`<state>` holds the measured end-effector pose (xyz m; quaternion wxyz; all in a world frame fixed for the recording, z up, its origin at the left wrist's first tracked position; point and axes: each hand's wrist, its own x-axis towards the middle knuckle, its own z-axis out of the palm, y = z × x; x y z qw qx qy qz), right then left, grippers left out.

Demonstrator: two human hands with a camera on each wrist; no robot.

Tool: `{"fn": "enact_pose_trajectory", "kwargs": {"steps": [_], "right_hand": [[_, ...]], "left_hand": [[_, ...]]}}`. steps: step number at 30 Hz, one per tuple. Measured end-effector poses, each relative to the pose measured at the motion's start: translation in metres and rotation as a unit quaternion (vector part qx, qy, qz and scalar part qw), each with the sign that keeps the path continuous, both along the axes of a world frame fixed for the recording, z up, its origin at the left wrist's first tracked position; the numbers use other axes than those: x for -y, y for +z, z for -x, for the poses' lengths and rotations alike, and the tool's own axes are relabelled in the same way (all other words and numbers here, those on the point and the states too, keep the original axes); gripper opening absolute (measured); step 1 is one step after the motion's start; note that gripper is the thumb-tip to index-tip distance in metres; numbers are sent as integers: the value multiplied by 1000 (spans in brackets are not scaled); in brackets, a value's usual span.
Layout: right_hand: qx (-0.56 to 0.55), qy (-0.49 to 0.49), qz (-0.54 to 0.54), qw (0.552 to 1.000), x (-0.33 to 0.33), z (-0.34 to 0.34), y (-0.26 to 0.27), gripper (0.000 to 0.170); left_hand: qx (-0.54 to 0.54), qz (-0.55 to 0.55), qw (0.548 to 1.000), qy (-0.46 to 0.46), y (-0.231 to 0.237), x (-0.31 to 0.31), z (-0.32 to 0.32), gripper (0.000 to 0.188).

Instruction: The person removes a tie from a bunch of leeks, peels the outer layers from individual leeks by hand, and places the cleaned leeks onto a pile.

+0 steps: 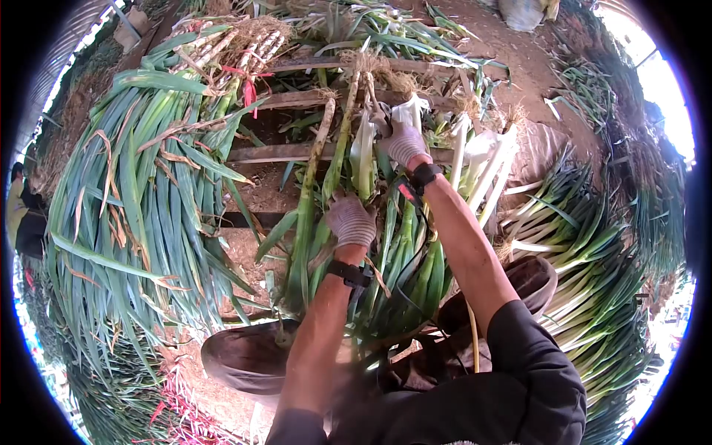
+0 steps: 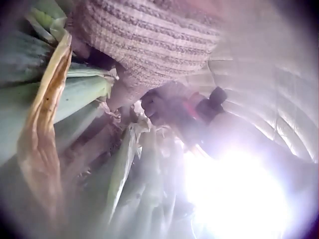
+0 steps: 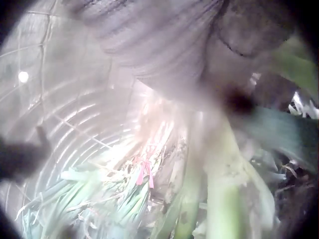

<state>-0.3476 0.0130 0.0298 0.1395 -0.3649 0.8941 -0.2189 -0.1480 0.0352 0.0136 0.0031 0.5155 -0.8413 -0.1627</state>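
Observation:
In the head view, my left hand (image 1: pixel 350 220), in a striped knit glove, grips a leek (image 1: pixel 363 157) partway down its stalk, among green leaves. Farther up, my right hand (image 1: pixel 404 141), gloved alike, has its thumb and fingers closed at that leek's upper end, beside the roots. A peeled white sheath (image 1: pixel 410 111) stands just beyond the right hand. Unpeeled leeks with brown-spotted stalks (image 1: pixel 317 141) lie left of both hands. The left wrist view shows the glove (image 2: pixel 144 45) against leaves and a dry brown leaf (image 2: pixel 42 134); the right wrist view shows a pale stalk (image 3: pixel 227 184) below the glove.
Wooden slats (image 1: pixel 278 153) lie under the leeks. A large leek bundle (image 1: pixel 148 163) with a red tie (image 1: pixel 250 90) is at left. Whiter leeks (image 1: pixel 578 259) are piled at right. The person's shoes (image 1: pixel 248 356) flank the work. Red strings (image 1: pixel 189 408) lie bottom left.

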Motion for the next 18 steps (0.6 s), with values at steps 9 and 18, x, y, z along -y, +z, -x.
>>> {"fn": "enact_pose_trajectory", "kwargs": {"steps": [9, 18], "right_hand": [[120, 53, 19, 991, -105, -61, 15, 45], [291, 6, 134, 947, -219, -117, 18, 68]], "left_hand": [[-44, -45, 998, 23, -1, -2, -2, 60], [-81, 33, 996, 2, 7, -39, -17, 52]]}}
